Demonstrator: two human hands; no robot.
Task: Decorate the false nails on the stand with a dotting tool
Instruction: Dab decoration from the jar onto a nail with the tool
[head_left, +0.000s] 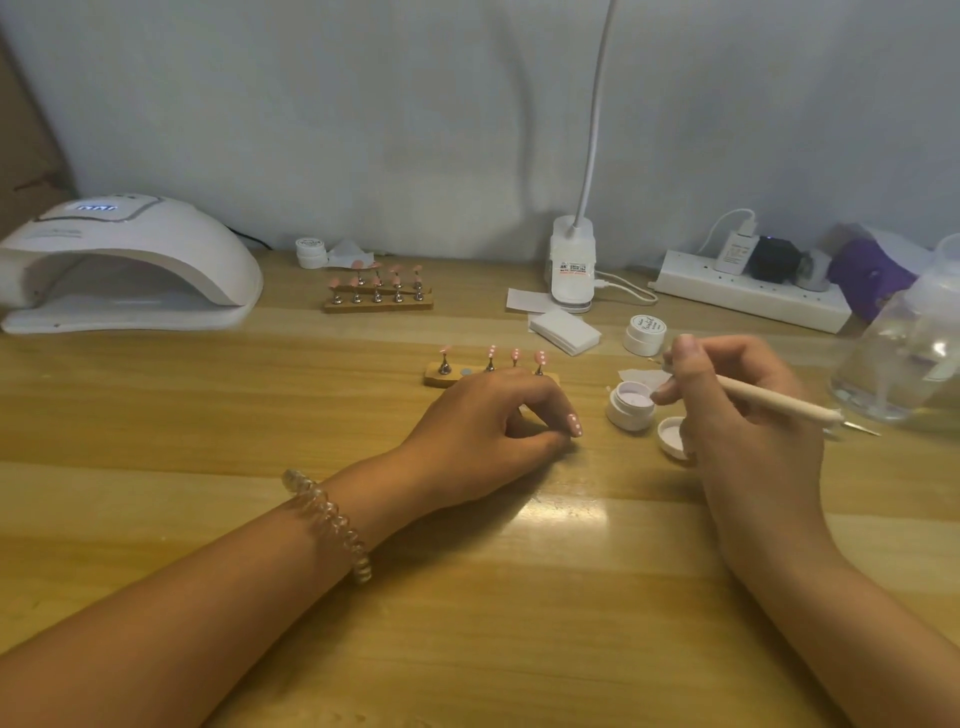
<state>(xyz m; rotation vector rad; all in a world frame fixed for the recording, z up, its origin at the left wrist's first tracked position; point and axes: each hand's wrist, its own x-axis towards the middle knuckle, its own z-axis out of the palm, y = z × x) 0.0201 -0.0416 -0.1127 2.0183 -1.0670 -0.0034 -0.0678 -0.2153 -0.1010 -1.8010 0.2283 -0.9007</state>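
My right hand (727, 400) is curled round the cream, pencil-shaped dotting tool (779, 402). Thumb and forefinger pinch it near its front end, and the handle runs back to the right and ends in a thin metal point. That pinch hangs just above the small open white jar (629, 410), whose round white lid (671, 436) lies beside it on the wooden table (467, 597). My fingers hide the working tip, so I cannot tell whether it touches the jar.

My left hand (483, 421) rests on the table with its fingers curled, thumb and forefinger pinching one pink false nail with white dots (574, 425). Just behind its knuckles sits the short wooden stand (436, 376). Four metal pegs on it carry pink nails, three of them dotted white, and a grey disc shows between the first two pegs. The held nail lies between stand and jar, near the tool's front end but apart from it.

A coiled clear hair tie (327, 525) rings my left wrist.
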